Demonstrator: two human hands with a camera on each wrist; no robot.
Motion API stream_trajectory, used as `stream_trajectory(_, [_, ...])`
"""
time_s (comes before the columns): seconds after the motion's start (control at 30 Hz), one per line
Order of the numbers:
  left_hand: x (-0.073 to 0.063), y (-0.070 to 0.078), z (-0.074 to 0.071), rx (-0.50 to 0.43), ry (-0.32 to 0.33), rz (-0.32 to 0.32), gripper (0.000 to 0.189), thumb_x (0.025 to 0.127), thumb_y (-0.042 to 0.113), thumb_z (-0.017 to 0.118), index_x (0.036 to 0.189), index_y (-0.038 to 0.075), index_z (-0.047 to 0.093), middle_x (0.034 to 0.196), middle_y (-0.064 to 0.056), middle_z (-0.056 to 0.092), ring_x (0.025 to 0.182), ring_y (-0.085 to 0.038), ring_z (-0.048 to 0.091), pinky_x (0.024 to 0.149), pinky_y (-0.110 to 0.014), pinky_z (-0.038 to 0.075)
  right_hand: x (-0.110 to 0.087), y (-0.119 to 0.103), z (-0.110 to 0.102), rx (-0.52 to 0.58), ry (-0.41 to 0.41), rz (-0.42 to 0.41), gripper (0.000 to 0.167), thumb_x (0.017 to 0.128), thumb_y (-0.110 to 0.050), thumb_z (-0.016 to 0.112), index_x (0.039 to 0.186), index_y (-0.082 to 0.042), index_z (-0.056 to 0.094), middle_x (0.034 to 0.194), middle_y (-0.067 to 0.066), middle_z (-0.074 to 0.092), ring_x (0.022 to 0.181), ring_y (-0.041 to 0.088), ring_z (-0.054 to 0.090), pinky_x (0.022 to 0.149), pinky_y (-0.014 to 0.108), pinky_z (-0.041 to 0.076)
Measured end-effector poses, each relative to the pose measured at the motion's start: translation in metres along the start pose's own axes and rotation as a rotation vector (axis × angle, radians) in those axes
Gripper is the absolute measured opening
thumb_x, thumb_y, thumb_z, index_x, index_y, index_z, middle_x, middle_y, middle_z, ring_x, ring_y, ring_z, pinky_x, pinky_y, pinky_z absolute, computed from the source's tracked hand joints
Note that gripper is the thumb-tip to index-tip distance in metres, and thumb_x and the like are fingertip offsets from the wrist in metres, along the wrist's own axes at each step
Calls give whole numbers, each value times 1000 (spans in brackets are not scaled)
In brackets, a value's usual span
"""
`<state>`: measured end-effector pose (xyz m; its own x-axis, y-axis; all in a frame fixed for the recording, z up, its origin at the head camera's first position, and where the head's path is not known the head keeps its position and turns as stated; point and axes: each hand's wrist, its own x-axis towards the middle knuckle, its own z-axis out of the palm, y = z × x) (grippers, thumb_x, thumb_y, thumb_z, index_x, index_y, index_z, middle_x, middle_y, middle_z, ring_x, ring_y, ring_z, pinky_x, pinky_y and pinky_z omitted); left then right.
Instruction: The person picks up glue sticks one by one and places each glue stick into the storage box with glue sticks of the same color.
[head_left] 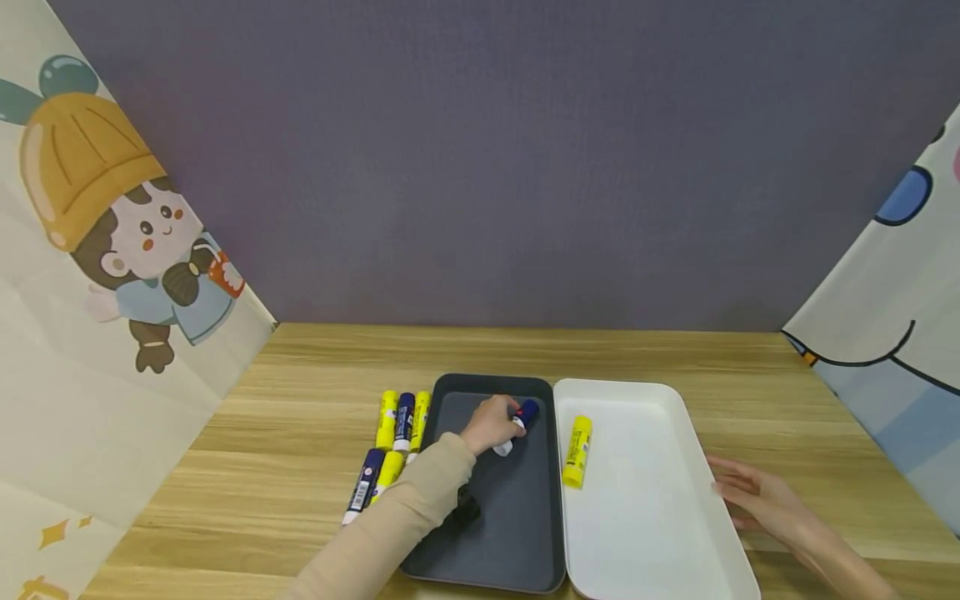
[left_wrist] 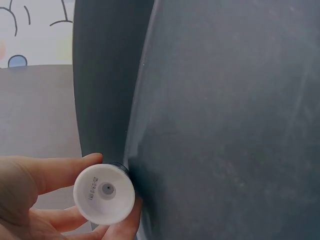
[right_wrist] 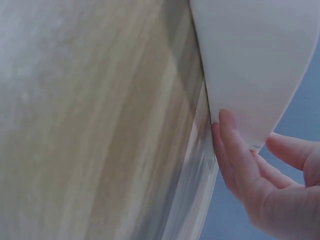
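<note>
In the lower right of the head view, the right hand (head_left: 765,504) is resting loosely extended fingers against the outer side of the white tray (head_left: 663,542), not closing round anything. The left sleeve (head_left: 416,492) is crossing the dark tray (head_left: 517,550) from the bottom of the frame; left of centre, several loose sticks (head_left: 404,417) are lying beside that tray. A yellow stick (head_left: 577,452) is lying in the white tray's upper left.

Farther up, the left hand (head_left: 491,423) is pinching a blue stick (head_left: 527,413) between thumb and fingers, parted only by its thickness, at the dark tray's upper right. Whether the stick is touching the floor, I cannot tell. Handling it well is probably calling for a light, steady pinch, fingertips clearing the wall, while the right hand is bracing without pushing.

Its long axis is running diagonally, the blue cap pointing to the upper right, the white base to the lower left.
</note>
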<state>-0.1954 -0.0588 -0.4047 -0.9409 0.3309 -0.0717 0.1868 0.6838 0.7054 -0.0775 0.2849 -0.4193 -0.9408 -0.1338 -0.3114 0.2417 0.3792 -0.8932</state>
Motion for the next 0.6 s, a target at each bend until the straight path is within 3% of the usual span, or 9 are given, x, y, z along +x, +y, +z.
stream_trajectory(0.37, [-1, 2, 1, 30, 5, 32, 35, 65, 3, 72, 96, -7, 60, 83, -15, 61, 66, -19, 54, 61, -28, 45, -1, -4, 1, -28, 18, 44, 65, 89, -26, 51, 133, 11, 21, 122, 31, 45, 86, -3, 55, 72, 34, 50])
stream_trajectory(0.6, [-2, 2, 0, 28, -33, 21, 35, 69, 5, 71, 99, -7, 59, 86, -16, 61, 65, -18, 56, 59, -27, 45, -1, -6, 2, -42, 26, 56, 63, 90, -25, 51, 133, 11, 23, 121, 30, 46, 83, -8, 53, 71, 34, 50])
